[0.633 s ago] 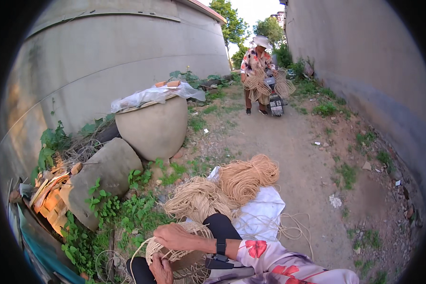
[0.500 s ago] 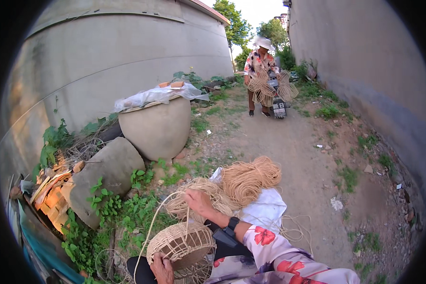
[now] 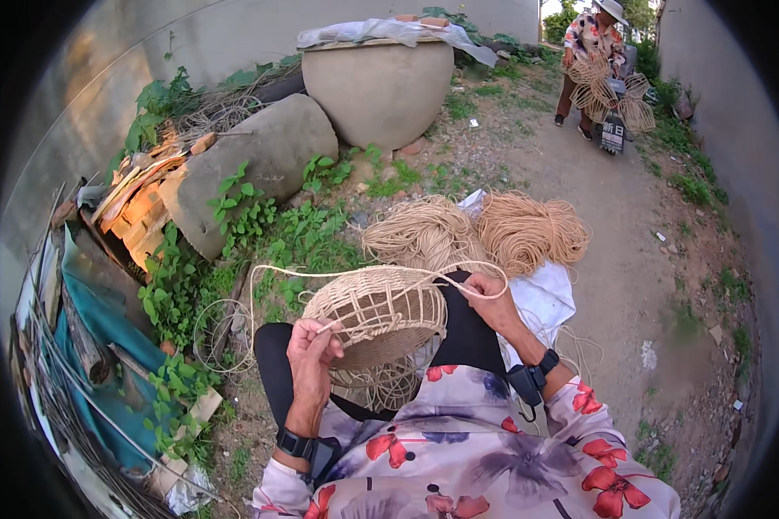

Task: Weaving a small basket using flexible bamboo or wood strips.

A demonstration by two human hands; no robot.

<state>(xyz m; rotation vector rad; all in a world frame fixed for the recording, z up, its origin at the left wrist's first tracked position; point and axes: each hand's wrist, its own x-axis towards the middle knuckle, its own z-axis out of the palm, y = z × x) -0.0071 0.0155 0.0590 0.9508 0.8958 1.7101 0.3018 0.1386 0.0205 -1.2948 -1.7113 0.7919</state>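
The basket (image 3: pixel 374 303) sits between your knees, its lower edge hard to make out against tangled strands (image 3: pixel 385 386). Your left hand (image 3: pixel 310 353) closes on its left edge, the grip partly hidden. Your right hand (image 3: pixel 492 304) pinches the looping cord (image 3: pixel 303 274). Beyond lie two rope bundles (image 3: pixel 532 229).

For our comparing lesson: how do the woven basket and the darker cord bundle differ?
The woven basket has a hollow shape; the darker cord bundle is gathered in coils. The basket is paler, the bundle more orange-tan. The basket is between the person's knees, while the bundle lies beyond them. Both are made of thin strands.
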